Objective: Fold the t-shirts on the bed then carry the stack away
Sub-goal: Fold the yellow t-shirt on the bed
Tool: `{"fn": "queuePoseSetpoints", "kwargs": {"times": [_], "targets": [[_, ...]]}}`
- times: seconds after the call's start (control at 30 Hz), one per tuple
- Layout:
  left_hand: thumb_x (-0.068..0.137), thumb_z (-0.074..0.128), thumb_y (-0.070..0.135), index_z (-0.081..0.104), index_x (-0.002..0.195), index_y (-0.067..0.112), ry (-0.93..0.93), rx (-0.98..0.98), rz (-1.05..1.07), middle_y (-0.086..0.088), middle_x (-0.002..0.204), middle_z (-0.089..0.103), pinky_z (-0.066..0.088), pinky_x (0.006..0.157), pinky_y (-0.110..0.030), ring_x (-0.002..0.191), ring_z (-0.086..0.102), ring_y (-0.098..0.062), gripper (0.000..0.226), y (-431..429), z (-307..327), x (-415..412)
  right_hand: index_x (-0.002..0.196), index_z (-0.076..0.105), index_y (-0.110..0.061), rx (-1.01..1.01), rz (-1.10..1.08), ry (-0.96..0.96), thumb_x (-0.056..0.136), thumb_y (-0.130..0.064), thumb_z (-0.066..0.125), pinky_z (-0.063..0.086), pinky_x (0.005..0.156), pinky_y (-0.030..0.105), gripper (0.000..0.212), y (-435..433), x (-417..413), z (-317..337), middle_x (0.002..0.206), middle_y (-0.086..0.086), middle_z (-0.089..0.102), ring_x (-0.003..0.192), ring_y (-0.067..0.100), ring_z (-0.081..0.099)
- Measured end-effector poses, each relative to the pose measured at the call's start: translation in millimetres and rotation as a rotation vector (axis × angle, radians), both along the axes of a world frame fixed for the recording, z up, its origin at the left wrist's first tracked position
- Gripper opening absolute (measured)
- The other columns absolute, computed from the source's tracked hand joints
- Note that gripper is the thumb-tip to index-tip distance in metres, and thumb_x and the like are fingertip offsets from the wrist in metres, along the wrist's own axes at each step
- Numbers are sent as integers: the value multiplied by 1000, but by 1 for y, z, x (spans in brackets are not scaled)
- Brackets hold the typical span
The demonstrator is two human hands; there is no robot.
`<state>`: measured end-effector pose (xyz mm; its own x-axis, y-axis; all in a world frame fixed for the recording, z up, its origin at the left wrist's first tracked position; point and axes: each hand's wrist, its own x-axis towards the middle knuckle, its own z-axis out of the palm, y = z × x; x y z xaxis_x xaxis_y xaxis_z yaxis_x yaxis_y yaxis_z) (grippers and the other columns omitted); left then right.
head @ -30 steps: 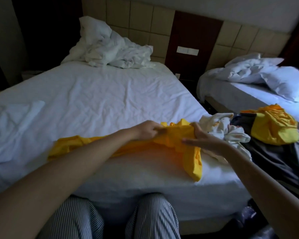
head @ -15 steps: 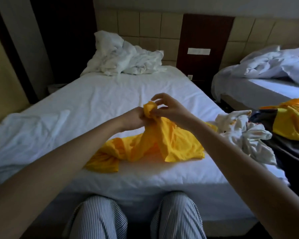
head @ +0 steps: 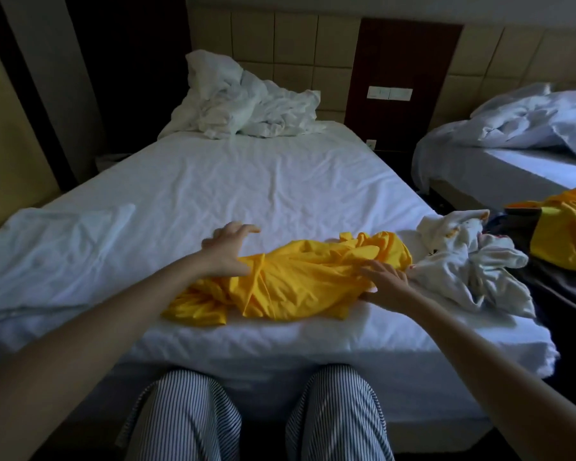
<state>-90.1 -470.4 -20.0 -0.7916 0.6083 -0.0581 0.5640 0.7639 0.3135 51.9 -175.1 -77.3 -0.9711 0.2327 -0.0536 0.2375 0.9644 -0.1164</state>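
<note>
Since half a second ago the yellow t-shirt (head: 300, 281) has gone from being held up, bunched between both hands, to lying down on the bed (head: 246, 194), and the hands have parted to its two ends.

Present condition:

- Yellow t-shirt: lies crumpled and unfolded in a long heap across the near part of the bed, close to the foot edge, running left to right.
- Left hand (head: 228, 249): fingers spread and raised over the sheet, with the heel of the hand and the thumb touching the left end of the shirt. It grips nothing.
- Right hand (head: 384, 282): fingers straight and resting flat on the right end of the shirt, with the thumb down at the fabric edge. Whether the thumb pinches the cloth cannot be told.
- White garment (head: 469, 264): crumpled, just beside the shirt's right end at the bed's right edge.
- Second yellow garment (head: 566, 234): bunched on a dark cloth (head: 562, 294) further right, apart from the shirt being handled.
- White bedding (head: 246, 108): heaped at the head of the bed.
- Flat white cloth (head: 57, 251): lies on the left of the bed, well apart from the shirt.
- Second bed (head: 499, 174): at right, carrying rumpled bedding.
- Striped trousers (head: 187, 417): the person's knees are against the foot of the bed.
</note>
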Motion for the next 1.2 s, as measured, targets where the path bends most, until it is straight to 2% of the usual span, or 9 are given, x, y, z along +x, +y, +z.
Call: {"fn": "queuePoseSetpoints", "kwargs": {"times": [0.13, 0.27, 0.4, 0.57, 0.7, 0.83, 0.93, 1.1, 1.2], "targets": [[62, 48, 71, 47, 133, 29, 137, -81, -299, 0, 145, 39, 25, 111, -37, 135, 31, -23, 82, 76, -12, 50, 106, 69, -11, -86, 37, 312, 90, -18, 59, 38, 83, 33, 20, -1, 8, 2, 105, 9, 68, 101, 27, 59], [85, 61, 40, 47, 128, 16, 144, 27, -316, -8, 135, 48, 41, 97, -38, 125, 46, -29, 52, 118, -39, 86, 88, 68, 0, -379, -1, 506, 85, -7, 58, 34, 63, 29, 12, -7, 8, 37, 76, 12, 58, 74, 21, 52], [88, 39, 14, 59, 108, 11, 170, 508, -93, -18, 112, 64, 41, 79, -33, 105, 59, -33, 29, 114, 3, 63, 92, 62, -14, -334, 72, 415, 89, -20, 60, 42, 65, 33, 7, 5, 12, 81, 74, 4, 58, 71, 19, 54], [87, 35, -9, 52, 94, 13, 42, 718, -134, -4, 79, 55, 34, 61, -26, 71, 51, -18, 29, 84, 70, 30, 86, 61, -13, -149, 120, 92, 82, -28, 70, 37, 66, 33, 18, 15, -2, 93, 78, 6, 58, 78, 23, 55], [97, 33, 9, 42, 109, 30, 286, 410, -311, -6, 98, 53, 36, 55, -19, 64, 49, -13, 26, 39, 92, 10, 67, 51, -27, -197, -13, 251, 83, -6, 55, 37, 63, 31, 27, 29, -8, 92, 73, -4, 55, 76, 19, 52], [94, 39, -1, 22, 127, 62, 521, -200, -421, 11, 148, 9, 44, 54, -25, 66, 54, -13, 73, 1, 98, 9, 96, 64, -17, -331, -77, 297, 80, 8, 45, 39, 62, 23, 35, 29, -9, 115, 93, 0, 59, 86, 16, 52], [97, 33, 1, 25, 141, 51, 564, -489, -392, 3, 157, 2, 40, 65, -26, 90, 57, -22, 67, 2, 101, 13, 99, 58, -20, -393, 2, 167, 79, 11, 41, 37, 65, 23, 41, 21, -10, 147, 88, -1, 53, 85, 16, 47], [91, 40, 13, 47, 126, 24, 645, -431, -339, 2, 129, 42, 38, 60, -30, 83, 54, -21, 37, 5, 112, 8, 74, 55, -19, -400, -19, 139, 86, 7, 36, 36, 70, 27, 34, 11, -18, 181, 73, -5, 47, 71, 10, 44], [75, 45, 35, 53, 92, 17, 490, -74, -354, 4, 92, 53, 40, 64, -29, 80, 52, -15, 26, 1, 120, 1, 80, 49, -12, -511, -127, 266, 89, 0, 39, 39, 68, 27, 18, 10, -19, 187, 74, 4, 45, 69, 15, 42]]}}
